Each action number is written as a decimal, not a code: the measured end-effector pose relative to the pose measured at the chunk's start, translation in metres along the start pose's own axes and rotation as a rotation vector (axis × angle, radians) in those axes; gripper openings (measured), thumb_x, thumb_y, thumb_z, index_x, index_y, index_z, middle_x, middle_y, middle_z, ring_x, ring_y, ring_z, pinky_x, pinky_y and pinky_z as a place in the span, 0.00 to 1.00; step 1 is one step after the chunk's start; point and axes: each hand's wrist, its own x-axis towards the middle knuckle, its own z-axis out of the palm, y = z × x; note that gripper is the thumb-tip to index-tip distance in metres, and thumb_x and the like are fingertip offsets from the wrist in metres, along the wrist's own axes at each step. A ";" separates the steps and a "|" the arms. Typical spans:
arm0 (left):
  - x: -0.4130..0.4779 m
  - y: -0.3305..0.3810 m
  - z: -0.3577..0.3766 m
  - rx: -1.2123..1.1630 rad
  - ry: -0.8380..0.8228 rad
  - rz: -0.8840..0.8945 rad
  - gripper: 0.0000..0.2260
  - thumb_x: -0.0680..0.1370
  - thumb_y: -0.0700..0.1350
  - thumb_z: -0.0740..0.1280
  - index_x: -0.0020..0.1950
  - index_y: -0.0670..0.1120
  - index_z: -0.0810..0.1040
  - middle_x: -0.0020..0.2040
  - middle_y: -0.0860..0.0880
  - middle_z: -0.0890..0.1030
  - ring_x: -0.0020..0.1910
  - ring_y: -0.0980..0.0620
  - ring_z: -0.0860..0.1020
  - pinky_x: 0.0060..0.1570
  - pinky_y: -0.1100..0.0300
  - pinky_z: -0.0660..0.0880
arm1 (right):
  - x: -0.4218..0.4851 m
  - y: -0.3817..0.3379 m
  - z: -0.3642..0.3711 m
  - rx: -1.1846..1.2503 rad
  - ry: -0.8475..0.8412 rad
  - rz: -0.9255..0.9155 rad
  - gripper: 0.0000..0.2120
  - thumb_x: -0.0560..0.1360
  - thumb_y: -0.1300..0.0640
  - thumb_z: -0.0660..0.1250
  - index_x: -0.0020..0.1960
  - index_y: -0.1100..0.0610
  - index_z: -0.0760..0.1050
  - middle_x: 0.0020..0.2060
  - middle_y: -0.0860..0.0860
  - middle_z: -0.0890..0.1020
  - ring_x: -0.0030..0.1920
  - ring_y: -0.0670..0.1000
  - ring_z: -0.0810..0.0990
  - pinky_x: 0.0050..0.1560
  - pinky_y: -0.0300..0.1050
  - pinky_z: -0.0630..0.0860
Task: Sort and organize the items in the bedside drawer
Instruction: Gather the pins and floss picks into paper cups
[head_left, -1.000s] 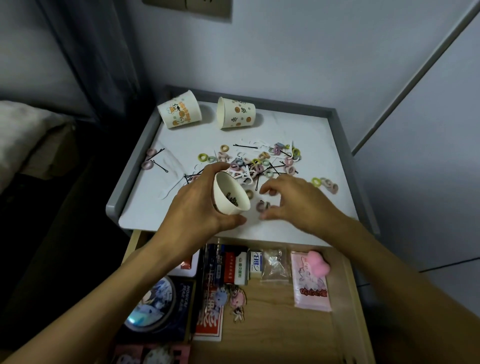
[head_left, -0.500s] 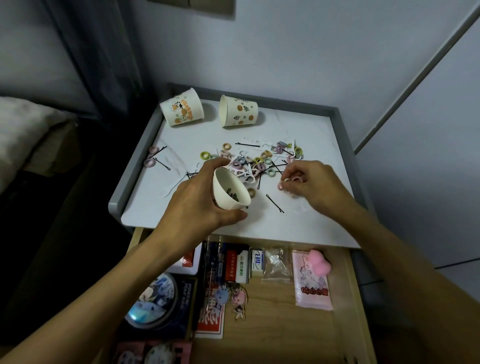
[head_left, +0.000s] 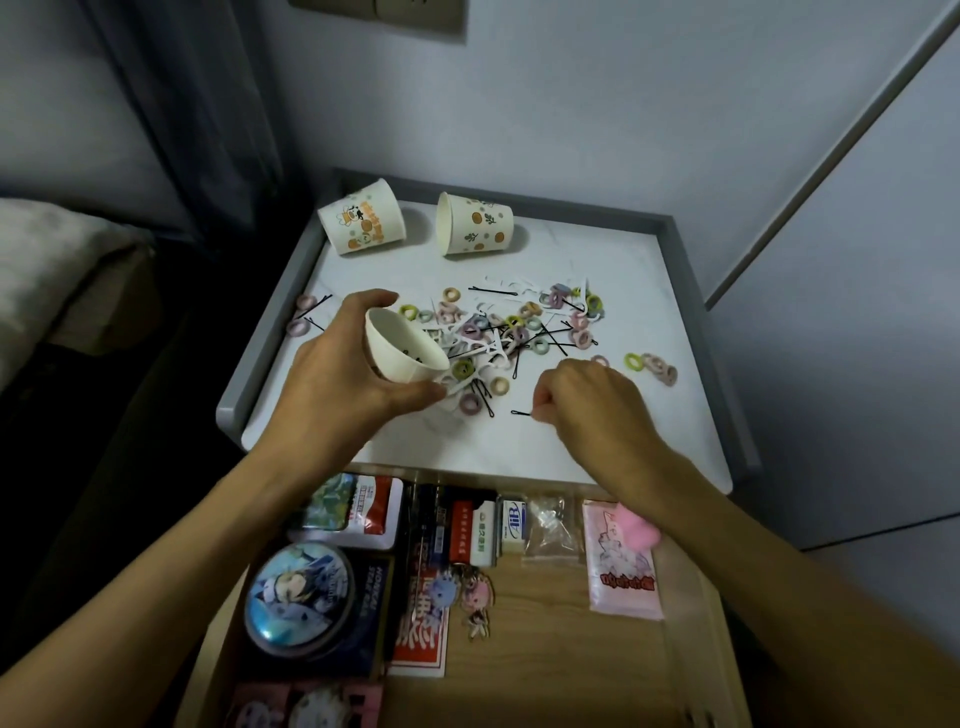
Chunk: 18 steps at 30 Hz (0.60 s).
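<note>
My left hand (head_left: 343, 374) grips a white paper cup (head_left: 402, 349), tilted with its mouth toward the right; a few dark pins lie inside it. My right hand (head_left: 587, 405) pinches a black bobby pin (head_left: 521, 413) just above the white nightstand top (head_left: 597, 452). Behind both hands lies a mixed pile (head_left: 514, 327) of small pastel hair ties, black bobby pins and white plastic picks. Below the top, the open wooden drawer (head_left: 561, 670) holds packets, a round tin (head_left: 300, 597) and keychain charms (head_left: 470, 597).
Two printed paper cups lie on their sides at the back, one on the left (head_left: 363, 224) and one on the right (head_left: 475, 225). More hair ties sit at the left edge (head_left: 301, 316) and at the right (head_left: 655, 368). A grey raised rim (head_left: 270, 317) borders the top.
My right hand moved back from the pile toward the front of the top and now pinches a bobby pin. The left hand keeps holding the tilted cup in about the same spot.
</note>
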 end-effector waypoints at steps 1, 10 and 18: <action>-0.001 -0.001 -0.001 0.000 0.002 -0.005 0.37 0.64 0.49 0.81 0.69 0.55 0.68 0.53 0.56 0.76 0.48 0.56 0.76 0.44 0.61 0.74 | 0.000 -0.003 0.002 -0.008 -0.004 -0.016 0.04 0.77 0.59 0.69 0.51 0.54 0.82 0.49 0.52 0.83 0.53 0.55 0.79 0.48 0.47 0.71; -0.002 0.001 -0.008 0.024 0.016 0.007 0.37 0.64 0.50 0.81 0.70 0.53 0.68 0.54 0.55 0.75 0.45 0.58 0.74 0.42 0.69 0.71 | 0.010 -0.032 0.013 0.212 0.094 0.031 0.05 0.80 0.55 0.65 0.50 0.53 0.79 0.43 0.50 0.84 0.44 0.53 0.81 0.41 0.44 0.73; -0.002 0.005 -0.012 0.006 0.017 0.018 0.38 0.65 0.50 0.80 0.71 0.54 0.67 0.54 0.56 0.73 0.50 0.55 0.75 0.43 0.68 0.71 | 0.021 -0.053 0.016 0.161 0.129 0.117 0.09 0.77 0.53 0.69 0.42 0.57 0.79 0.36 0.51 0.81 0.36 0.52 0.80 0.30 0.41 0.65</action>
